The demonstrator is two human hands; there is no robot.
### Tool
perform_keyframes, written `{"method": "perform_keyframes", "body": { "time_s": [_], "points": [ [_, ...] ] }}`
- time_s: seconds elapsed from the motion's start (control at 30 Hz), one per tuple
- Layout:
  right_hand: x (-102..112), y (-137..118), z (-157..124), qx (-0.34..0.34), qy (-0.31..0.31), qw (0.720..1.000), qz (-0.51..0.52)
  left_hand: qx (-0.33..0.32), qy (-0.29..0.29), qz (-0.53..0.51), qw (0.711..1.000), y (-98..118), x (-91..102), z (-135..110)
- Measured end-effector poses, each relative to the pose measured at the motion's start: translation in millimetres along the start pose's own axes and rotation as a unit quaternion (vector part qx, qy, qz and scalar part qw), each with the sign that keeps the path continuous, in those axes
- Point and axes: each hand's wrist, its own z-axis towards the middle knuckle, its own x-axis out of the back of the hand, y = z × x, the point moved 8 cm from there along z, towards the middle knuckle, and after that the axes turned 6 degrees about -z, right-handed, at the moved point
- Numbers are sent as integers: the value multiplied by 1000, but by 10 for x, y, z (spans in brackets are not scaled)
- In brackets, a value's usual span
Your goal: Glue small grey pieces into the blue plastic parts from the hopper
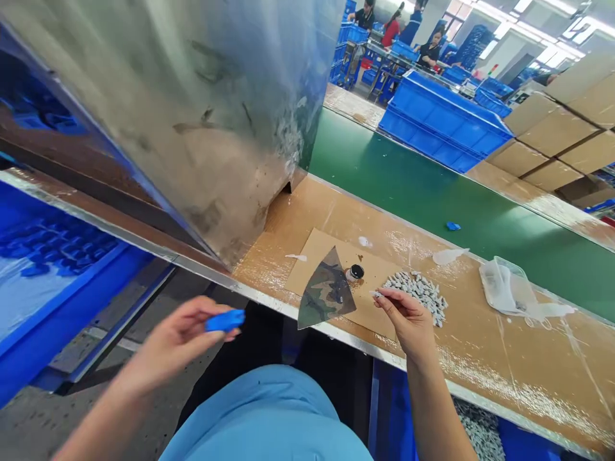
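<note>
Right hand [406, 322]: closed, thumb and forefinger pinching a small pale grey part [377, 294], other fingers curled in, held just above the bench [523, 358]. Left hand [177, 342]: closed, fingers wrapped around a blue plastic piece [225, 320], held out past the bench's near edge. Exact form of both held items cannot be made out.

A loose heap of small grey parts [418, 296] lies on the bench just beyond the right fingertips [379, 296], similar in look to the held part. To its left, a cardboard sheet [317, 256] carries a triangular camouflage-print piece [327, 291], one corner past the sheet's near edge. A small open jar [355, 273] with dark contents stands on the sheet just right of that piece.

Further right on the bench: a clear plastic tray [504, 288] holding crumpled clear film. White smears mark the bench top.

Lower left: a blue crate [62, 301] holds blue parts [52, 246]. Under the bench at lower right, a blue crate [394, 416] holds grey parts [478, 429]. Behind the bench, a green conveyor belt [408, 179] carries one small blue piece [452, 226], with a large blue crate [444, 121] beyond it.
</note>
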Motion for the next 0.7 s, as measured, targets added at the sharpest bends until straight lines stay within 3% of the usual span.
{"method": "perform_keyframes", "body": {
  "time_s": [0.03, 0.07, 0.17, 0.27, 0.4, 0.7],
  "points": [
    [-15, -31, 14, 20, 0, 999, -27, 47, -73, -76, 993, -82, -275, -12],
    [-23, -75, 28, 46, 6, 997, -63, 72, -101, -150, 981, -117, -505, -11],
    [-25, -260, 56, 142, 50, 967, -207, 93, -156, -292, 939, -117, -1141, 49],
    [-82, -415, 85, 222, 64, 923, -308, 119, -203, -353, 906, -114, -1578, 81],
    [-215, -494, 153, 292, 32, 884, -363, 123, -224, -371, 893, -125, -1765, 80],
    [-319, -485, 251, 343, 5, 854, -391, 123, -215, -354, 902, -160, -1754, 91]
  ]
}}
